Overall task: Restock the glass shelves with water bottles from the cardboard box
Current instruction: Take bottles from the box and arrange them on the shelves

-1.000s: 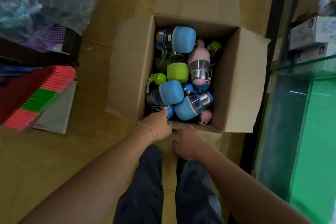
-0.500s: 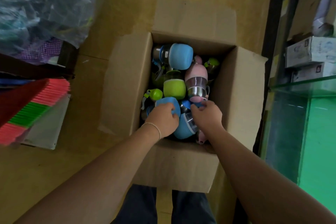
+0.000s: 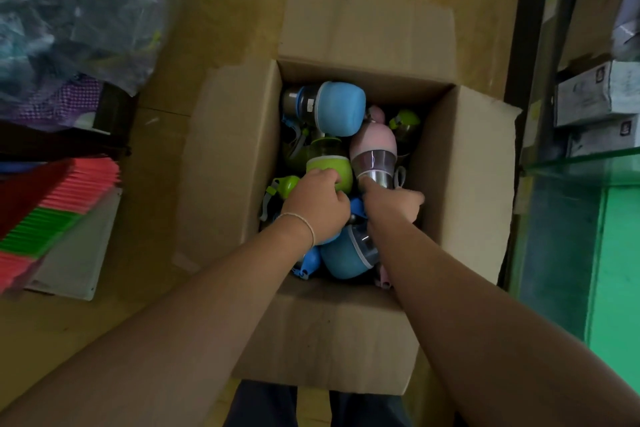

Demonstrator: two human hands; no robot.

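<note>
Both grips are down inside the open brown cardboard box (image 3: 464, 163), each closing on a different bottle. Left hand (image 3: 317, 206) has its fingers curled over the rounded lime-green base of a green water bottle (image 3: 329, 168) lying near the middle of the pile; right hand (image 3: 393, 199) is curled round the shiny steel band of a pink-and-steel water bottle (image 3: 374, 149) that leans toward the box's right wall (the fingertips themselves are hidden under the bottle, so how fully they wrap it is a guess). Neither bottle looks lifted clear yet.

Other bottles lie jumbled around them: a blue-capped one (image 3: 341, 107) at the far edge of the box, another blue one (image 3: 346, 253) against the near wall beneath the forearms. On the right, the greenish glass shelf (image 3: 585, 159) juts out level with the box's right flap, with white cartons (image 3: 599, 90) stacked above it.

My read is that this is the pick-up step, two bottles at once. Next, both need drawing straight up out of the tangle, since straps and lids of neighbours may snag, then carrying rightward over the box's right flap to the glass shelf and standing upright there.
</note>
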